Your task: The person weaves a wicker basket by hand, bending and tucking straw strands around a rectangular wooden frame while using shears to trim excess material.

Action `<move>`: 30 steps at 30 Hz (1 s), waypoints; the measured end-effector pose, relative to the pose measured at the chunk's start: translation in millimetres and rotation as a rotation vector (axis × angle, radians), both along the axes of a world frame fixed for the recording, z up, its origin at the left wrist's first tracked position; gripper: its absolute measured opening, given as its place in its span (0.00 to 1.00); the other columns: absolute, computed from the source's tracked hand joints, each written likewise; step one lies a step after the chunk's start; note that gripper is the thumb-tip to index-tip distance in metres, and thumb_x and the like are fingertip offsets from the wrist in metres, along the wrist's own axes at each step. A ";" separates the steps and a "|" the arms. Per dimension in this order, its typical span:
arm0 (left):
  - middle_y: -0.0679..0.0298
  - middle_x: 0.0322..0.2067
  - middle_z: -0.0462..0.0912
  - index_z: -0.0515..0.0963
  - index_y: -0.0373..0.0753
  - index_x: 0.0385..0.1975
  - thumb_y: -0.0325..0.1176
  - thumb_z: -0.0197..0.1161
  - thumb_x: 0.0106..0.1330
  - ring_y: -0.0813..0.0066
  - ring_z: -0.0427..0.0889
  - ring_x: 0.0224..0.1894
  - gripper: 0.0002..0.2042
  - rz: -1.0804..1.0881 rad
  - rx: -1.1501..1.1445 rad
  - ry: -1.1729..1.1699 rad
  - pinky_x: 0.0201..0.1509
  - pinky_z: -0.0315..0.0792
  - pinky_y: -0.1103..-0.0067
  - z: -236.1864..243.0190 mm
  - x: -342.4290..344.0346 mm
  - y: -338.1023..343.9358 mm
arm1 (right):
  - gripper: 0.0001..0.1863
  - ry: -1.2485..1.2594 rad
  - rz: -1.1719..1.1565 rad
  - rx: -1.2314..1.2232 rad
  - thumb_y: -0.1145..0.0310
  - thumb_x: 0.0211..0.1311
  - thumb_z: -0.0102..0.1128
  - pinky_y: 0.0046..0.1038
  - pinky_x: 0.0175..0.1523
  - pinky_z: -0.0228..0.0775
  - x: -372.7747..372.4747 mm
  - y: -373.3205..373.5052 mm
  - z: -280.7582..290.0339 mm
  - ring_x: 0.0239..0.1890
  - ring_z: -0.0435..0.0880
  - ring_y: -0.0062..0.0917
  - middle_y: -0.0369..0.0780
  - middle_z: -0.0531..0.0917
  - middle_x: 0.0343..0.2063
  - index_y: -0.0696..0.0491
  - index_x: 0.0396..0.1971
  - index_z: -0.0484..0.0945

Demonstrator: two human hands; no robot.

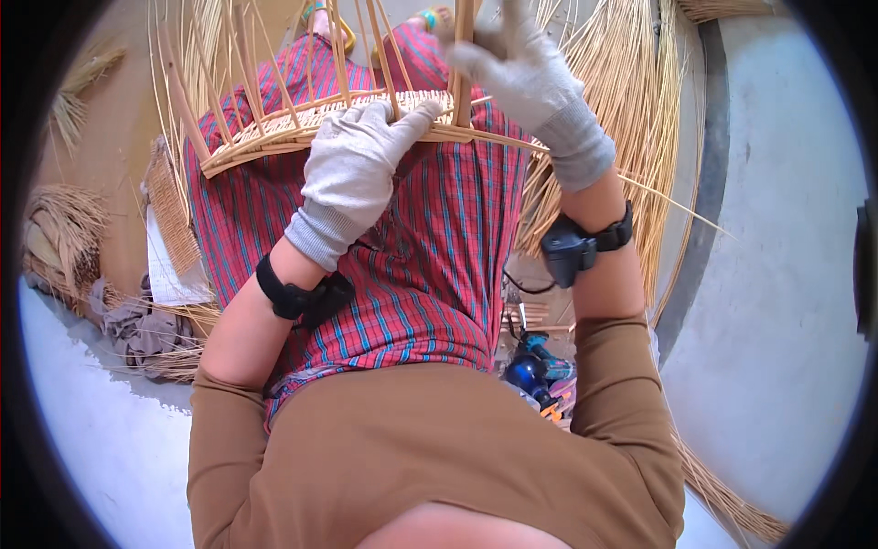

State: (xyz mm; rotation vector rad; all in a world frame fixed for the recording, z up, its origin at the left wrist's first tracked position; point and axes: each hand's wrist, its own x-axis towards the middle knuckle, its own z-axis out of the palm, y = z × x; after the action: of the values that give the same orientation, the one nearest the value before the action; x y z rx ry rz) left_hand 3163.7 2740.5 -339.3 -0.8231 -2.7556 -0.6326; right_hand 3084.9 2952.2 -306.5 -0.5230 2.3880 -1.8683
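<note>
A partly woven wicker panel (288, 128) lies across my lap, its thin upright stakes pointing away from me. My gloved left hand (352, 160) grips the near edge of the weave, its thumb stretched to the right along the woven rows. My gloved right hand (526, 78) is raised beside the thick stake (464, 69) at the panel's right end. Its thumb and fingers are spread, and the fingertips blur near the top edge. A long loose cane strand (672, 199) runs from the panel's right end, passing below the right hand.
Bundles of long cane strands (631, 119) lie on the floor at the right, beside a pale raised surface (777, 201). Tied bundles (64, 233) and a crumpled grey cloth (146, 325) lie at the left. A blue tool (530, 366) sits beside my right hip.
</note>
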 end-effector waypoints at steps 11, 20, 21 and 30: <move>0.64 0.39 0.77 0.81 0.44 0.50 0.32 0.62 0.60 0.64 0.83 0.41 0.17 0.022 -0.073 0.211 0.42 0.76 0.69 12.6 8.2 21.2 | 0.24 0.467 -0.033 0.984 0.46 0.62 0.68 0.42 0.55 0.72 81.8 6.7 8.6 0.43 0.87 0.37 0.43 0.86 0.31 0.54 0.38 0.76; 0.61 0.39 0.80 0.81 0.44 0.53 0.32 0.71 0.60 0.58 0.85 0.37 0.19 0.001 -0.027 -0.024 0.39 0.79 0.69 3.1 13.6 17.4 | 0.17 0.490 -0.009 0.928 0.53 0.65 0.66 0.38 0.31 0.75 96.8 16.2 -21.3 0.26 0.84 0.35 0.40 0.80 0.23 0.51 0.36 0.74; 0.62 0.39 0.81 0.80 0.42 0.55 0.31 0.68 0.64 0.63 0.84 0.34 0.18 -0.002 0.142 -0.159 0.37 0.79 0.72 3.6 12.2 17.7 | 0.15 0.485 -0.021 0.954 0.55 0.66 0.65 0.39 0.31 0.74 99.8 12.4 -18.9 0.26 0.83 0.36 0.40 0.80 0.24 0.51 0.38 0.75; 0.62 0.28 0.84 0.76 0.36 0.56 0.26 0.58 0.76 0.82 0.77 0.18 0.12 0.059 0.669 -1.074 0.22 0.74 0.78 27.6 -11.0 22.1 | 0.12 -0.066 0.037 0.508 0.61 0.66 0.69 0.36 0.39 0.79 89.9 35.2 -10.4 0.32 0.88 0.40 0.45 0.86 0.28 0.53 0.42 0.86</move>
State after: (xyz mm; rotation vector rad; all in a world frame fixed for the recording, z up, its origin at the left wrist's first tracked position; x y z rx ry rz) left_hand 3152.8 2762.6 -311.7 -0.2370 -2.9001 -2.3508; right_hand 3174.8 2987.4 -316.9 -0.4424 2.6410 -1.1664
